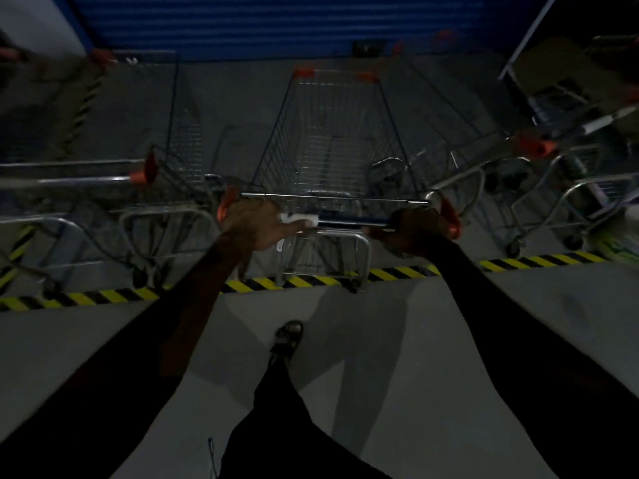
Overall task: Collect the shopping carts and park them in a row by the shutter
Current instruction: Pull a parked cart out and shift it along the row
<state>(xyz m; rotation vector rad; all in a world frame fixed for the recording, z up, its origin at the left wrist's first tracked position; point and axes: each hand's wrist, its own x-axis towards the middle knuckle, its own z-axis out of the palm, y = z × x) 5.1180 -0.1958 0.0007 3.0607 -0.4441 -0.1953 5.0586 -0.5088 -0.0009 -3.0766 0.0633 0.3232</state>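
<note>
hands sit at the two ends of the dark-blue handle bar [349,222] of the middle silver wire shopping cart with orange corner caps [332,146], and that bar runs from nine o'clock to three o'clock across the view while the cart's long axis points straight to twelve o'clock, toward the blue ribbed roller shutter [276,25]. the left hand [257,224] lies on the bar's left end with its fingers reaching along the bar and a small white object [299,218] under them; how tightly it closes i cannot tell. the right hand [415,229] has its fingers curled around the right end, beside the orange end cap. the cart's rear frame straddles the yellow-and-black striped floor tape [539,261]. another wire cart on the left [173,140] stands at ten o'clock and a cart on the right [466,150] at two o'clock, both near, leaving a slot. i judge the push must go dead ahead, both hands equally near.
</note>
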